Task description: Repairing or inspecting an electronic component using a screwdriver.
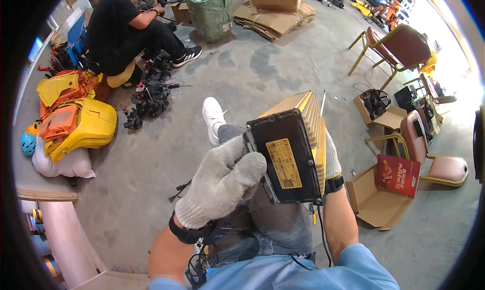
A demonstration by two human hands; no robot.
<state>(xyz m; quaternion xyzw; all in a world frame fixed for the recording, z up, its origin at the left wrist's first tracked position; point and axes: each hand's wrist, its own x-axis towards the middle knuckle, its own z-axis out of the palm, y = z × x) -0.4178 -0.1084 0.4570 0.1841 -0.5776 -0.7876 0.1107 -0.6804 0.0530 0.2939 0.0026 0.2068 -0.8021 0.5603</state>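
Observation:
Over my lap I hold a finned metal box, likely an electronic controller (262, 133), with a black cover plate, a yellow label and gold-coloured ribs along its side. My left hand (220, 181), in a whitish knitted glove, is closed on the plate's left edge, thumb across the front. My right hand (332, 156), gloved too, is behind the ribbed side; its fingers are mostly hidden by the box. A thin metal rod (323, 100) sticks up beside the ribs, its lower part hidden. A dark cable (322, 234) hangs below the box.
Yellow and orange plastic shells (86, 126) and black mechanical parts (151, 93) lie at left, near a seated person (118, 32). A green woven bag (209, 14) and flattened cardboard (273, 19) stand ahead. Chairs (404, 47) and an open carton (374, 201) are at right.

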